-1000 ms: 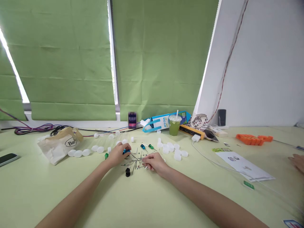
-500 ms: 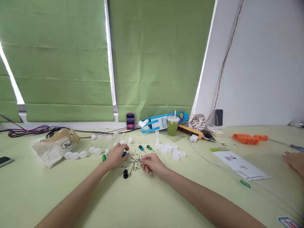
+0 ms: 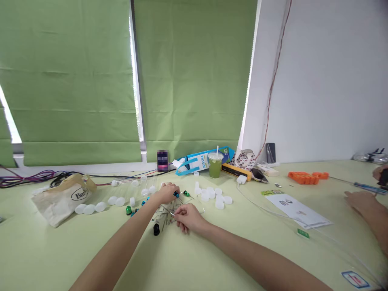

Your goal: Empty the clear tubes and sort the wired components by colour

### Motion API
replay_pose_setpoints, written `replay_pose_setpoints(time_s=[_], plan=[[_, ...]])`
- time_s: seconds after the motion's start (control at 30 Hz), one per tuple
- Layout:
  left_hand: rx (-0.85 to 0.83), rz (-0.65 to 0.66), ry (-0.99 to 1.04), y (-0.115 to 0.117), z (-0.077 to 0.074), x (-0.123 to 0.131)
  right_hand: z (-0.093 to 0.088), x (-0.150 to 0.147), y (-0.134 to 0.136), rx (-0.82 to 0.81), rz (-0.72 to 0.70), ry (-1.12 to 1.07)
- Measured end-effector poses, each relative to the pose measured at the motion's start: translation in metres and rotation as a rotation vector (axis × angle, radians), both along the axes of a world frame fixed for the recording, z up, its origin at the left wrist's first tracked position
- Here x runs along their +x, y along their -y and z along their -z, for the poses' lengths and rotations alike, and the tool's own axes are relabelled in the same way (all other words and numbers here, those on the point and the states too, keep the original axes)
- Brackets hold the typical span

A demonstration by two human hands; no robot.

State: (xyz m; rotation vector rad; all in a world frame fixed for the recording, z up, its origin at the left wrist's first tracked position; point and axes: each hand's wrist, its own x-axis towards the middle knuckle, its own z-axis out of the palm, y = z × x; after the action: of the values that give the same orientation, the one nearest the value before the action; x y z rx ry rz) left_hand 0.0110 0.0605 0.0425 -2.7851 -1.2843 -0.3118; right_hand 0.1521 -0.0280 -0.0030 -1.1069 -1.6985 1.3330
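Pale-green counter (image 3: 157, 266) under green blinds (image 3: 194, 81); loose metal rods (image 3: 165, 217) heaped at lower centre of frame, likely for easy reach of both hands; right hand (image 3: 188, 218) narrow in grip, seemingly pinching thin metal rod (image 3: 167, 210) by one end, apt for something slim; left hand (image 3: 167, 193) at blue-topped piece (image 3: 176, 194), cannot tell whether gripped; white caps (image 3: 211, 193) grouped right of centre, perhaps to stay separate

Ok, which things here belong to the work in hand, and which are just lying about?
Likely in use:
blue piece at the left hand
thin metal pieces by the right hand
black piece near them

Probably just lying about:
drink cup
pale bag
yellow power strip
printed sheet
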Motion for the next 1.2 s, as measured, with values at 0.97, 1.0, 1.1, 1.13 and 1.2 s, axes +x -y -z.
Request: replay_pose_setpoints(time_s=[0.97, 1.0, 1.1, 1.13, 1.2], plan=[[-0.139, -0.107, 0.623, 0.074, 0.005, -0.026, -0.001, -0.003, 0.002, 0.181, 0.14, -0.154], [-0.14, -0.113, 0.635, 0.074, 0.006, -0.026, -0.001, -0.003, 0.002, 0.192, 0.138, -0.155], [-0.132, -0.134, 0.667, 0.075, 0.007, -0.026, 0.0, -0.002, 0.001, 0.208, 0.131, -0.154], [-0.126, -0.135, 0.673, 0.074, 0.008, -0.027, 0.0, -0.002, 0.001, 0.21, 0.131, -0.148], [-0.122, -0.131, 0.681, 0.073, 0.009, -0.027, 0.0, -0.002, 0.001, 0.21, 0.13, -0.129]])
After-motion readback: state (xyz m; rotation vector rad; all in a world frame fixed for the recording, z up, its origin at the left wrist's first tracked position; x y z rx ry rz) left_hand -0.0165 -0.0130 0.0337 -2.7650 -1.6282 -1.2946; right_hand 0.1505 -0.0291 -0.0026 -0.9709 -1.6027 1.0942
